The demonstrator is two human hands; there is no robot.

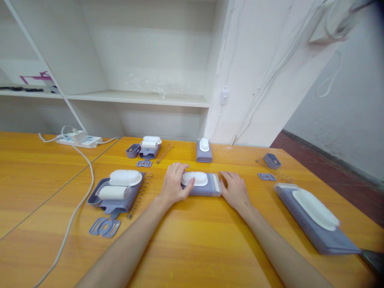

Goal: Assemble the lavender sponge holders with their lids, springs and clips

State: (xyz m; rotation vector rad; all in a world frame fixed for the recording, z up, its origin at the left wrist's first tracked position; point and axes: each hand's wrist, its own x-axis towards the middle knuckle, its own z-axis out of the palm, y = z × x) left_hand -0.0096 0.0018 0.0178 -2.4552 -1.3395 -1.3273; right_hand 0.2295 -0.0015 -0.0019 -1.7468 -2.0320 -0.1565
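In front of me a grey-purple plastic housing (213, 189) lies lengthwise on the table. A white oval piece with a bumpy top (196, 179) rests on it, and a pale band shows at its right end. My left hand (176, 184) grips the left end, its thumb against the near side of the white oval and its fingers round the far side. My right hand (235, 190) is curled against the right end, with fingers and thumb at the corners. What lies under the housing is hidden.
Left, a similar grey-purple housing (120, 206) holds a white oval and a white roll (114, 193), with a coil spring (138, 198) and flat bracket (105, 227) beside it. More sets stand behind. Right lies another assembled housing (312, 224). A white cable (87, 188) crosses the left side.
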